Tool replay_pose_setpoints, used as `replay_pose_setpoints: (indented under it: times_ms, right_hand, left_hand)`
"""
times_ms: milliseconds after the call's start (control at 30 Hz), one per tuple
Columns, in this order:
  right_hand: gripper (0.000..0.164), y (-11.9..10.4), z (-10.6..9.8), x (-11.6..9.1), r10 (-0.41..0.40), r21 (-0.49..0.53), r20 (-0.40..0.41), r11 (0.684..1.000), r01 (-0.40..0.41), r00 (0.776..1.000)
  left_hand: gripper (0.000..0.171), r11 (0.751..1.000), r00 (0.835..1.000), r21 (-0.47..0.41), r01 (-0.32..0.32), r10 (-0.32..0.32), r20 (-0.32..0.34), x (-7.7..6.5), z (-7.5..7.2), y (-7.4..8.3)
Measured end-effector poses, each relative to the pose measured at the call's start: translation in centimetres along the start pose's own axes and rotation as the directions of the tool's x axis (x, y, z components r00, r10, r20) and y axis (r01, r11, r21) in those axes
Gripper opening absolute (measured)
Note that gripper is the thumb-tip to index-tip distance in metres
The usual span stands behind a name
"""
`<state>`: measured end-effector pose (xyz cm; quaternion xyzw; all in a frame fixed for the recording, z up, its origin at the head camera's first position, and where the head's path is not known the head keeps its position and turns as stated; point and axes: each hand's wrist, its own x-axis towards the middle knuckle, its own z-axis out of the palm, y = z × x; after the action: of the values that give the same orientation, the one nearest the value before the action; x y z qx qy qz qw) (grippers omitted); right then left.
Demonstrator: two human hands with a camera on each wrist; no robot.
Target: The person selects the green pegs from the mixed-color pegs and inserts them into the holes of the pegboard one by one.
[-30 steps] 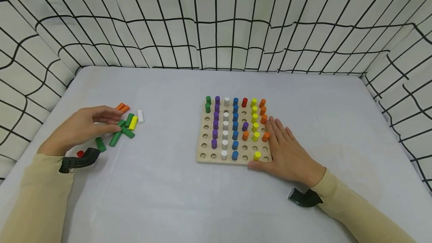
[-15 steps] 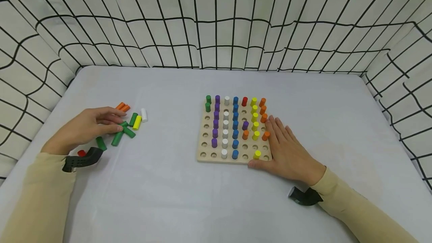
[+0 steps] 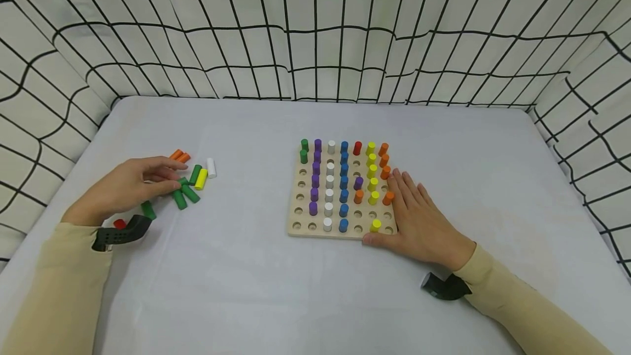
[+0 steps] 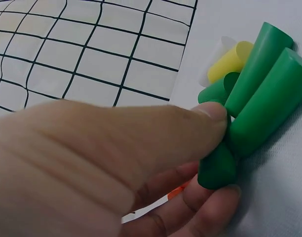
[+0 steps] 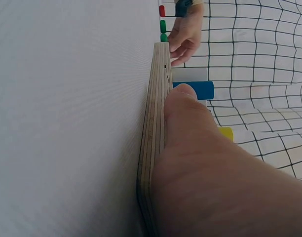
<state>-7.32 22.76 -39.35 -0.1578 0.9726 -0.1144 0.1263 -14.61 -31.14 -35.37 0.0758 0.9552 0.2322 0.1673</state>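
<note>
At the left of the head view, my left hand (image 3: 130, 185) pinches a green peg (image 4: 217, 170) between thumb and fingers. Two more green pegs (image 4: 269, 103) lie against it, pointing away from the thumb. Beyond them are another green peg (image 3: 195, 174), a yellow peg (image 3: 201, 179) and a white peg (image 3: 211, 167). My right hand (image 3: 426, 229) rests at the right side of a wooden pegboard (image 3: 304, 227), fingers straight along that edge. Its thumb presses the front edge near a blue peg (image 5: 203, 90). Upright coloured pegs stand in columns on the board, among bare holes.
Orange pegs (image 3: 180, 155) lie just past the left fingers. A green peg (image 3: 148, 210) and a red peg (image 3: 120, 224) lie close to the left wrist. White cloth covers the table (image 3: 236, 278), and a white wall with black grid lines (image 3: 315, 32) surrounds it.
My left hand has shifted slightly right, and the loose green, yellow and white pegs have slid right with it. The green pegs by the thumb have turned a little. The right hand stays put.
</note>
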Motion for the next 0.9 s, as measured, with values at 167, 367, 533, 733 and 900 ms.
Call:
replay_pose_setpoints:
  times_ms: [167, 367, 533, 733, 900]
  right_hand:
    - [0.135, 0.0, 0.0, 0.0, 0.006, 0.001, 0.001, 1.0, -0.006, 1.0]
    - [0.135, 0.1, 0.1, 0.0, 0.009, 0.003, -0.002, 1.0, -0.009, 1.0]
    - [0.135, 0.1, 0.1, 0.0, 0.008, 0.002, -0.003, 1.0, -0.008, 1.0]
    - [0.134, 0.1, 0.1, -0.1, 0.002, 0.002, -0.005, 1.0, -0.002, 1.0]
    - [0.133, 0.0, 0.1, -0.1, 0.002, 0.0, -0.005, 1.0, -0.002, 1.0]
  left_hand:
    - [0.055, 1.0, 1.0, -0.007, 0.018, -0.018, -0.006, -0.2, -0.1, 0.3]
    - [0.055, 0.999, 0.999, -0.022, 0.045, -0.045, -0.011, -0.4, -0.4, 0.5]
    - [0.054, 0.996, 0.997, -0.045, 0.072, -0.073, -0.011, -0.3, -0.6, 0.6]
    - [0.051, 0.995, 0.998, -0.085, 0.053, -0.055, -0.019, 0.0, -0.3, 0.8]
    - [0.049, 0.991, 0.997, -0.124, 0.057, -0.062, -0.041, -0.1, -0.4, 1.3]
